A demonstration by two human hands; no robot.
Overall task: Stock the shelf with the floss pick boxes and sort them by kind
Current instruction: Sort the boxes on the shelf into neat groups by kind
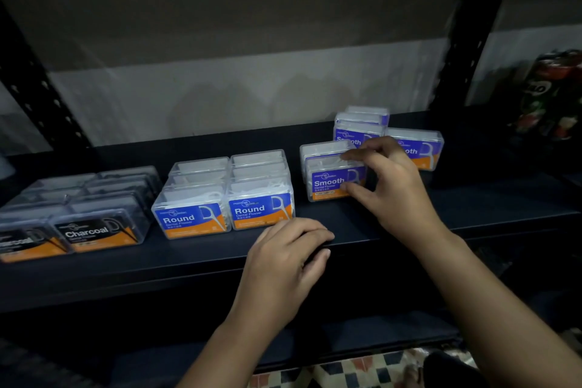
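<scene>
Dim grey wall backs a dark metal shelf (472, 198) carrying floss pick boxes in three groups; the Round boxes (226, 198) sit mid-shelf as landmark, Charcoal boxes (85, 211) to their left, Smooth boxes (362, 126) to their right and further back; the right hand (390, 186) pinches the front Smooth box (330, 179) between thumb and curled fingers, just right of the Round boxes; the left hand (283, 258) rests on the shelf's front edge before them, fingers curled over the lip.
</scene>
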